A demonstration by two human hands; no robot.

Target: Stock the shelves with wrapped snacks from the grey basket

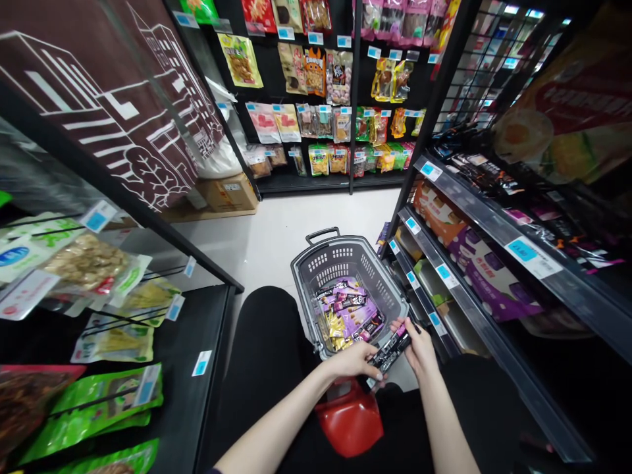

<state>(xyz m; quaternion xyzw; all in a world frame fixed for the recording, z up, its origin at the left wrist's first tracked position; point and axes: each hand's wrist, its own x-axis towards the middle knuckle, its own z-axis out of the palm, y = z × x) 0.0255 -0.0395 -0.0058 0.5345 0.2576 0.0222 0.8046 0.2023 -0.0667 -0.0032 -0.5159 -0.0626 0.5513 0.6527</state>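
Both my hands hold a small stack of slim black snack packets (391, 351) with pink ends, just at the near rim of a grey shopping basket (309, 280). My left hand (354, 361) grips the lower end of the stack, fingers closed around it. My right hand (419, 342) pinches the upper end, fingers curled. The basket stands on the floor in front of my knees and holds several purple, black and yellow packets (348, 314).
Black shelves with price tags (494, 263) run along my right, holding purple and orange packets. Hanging snack bags (93, 276) fill the rack on my left. A red stool (350, 421) shows between my legs. A cardboard box (230, 192) sits far left on the pale floor.
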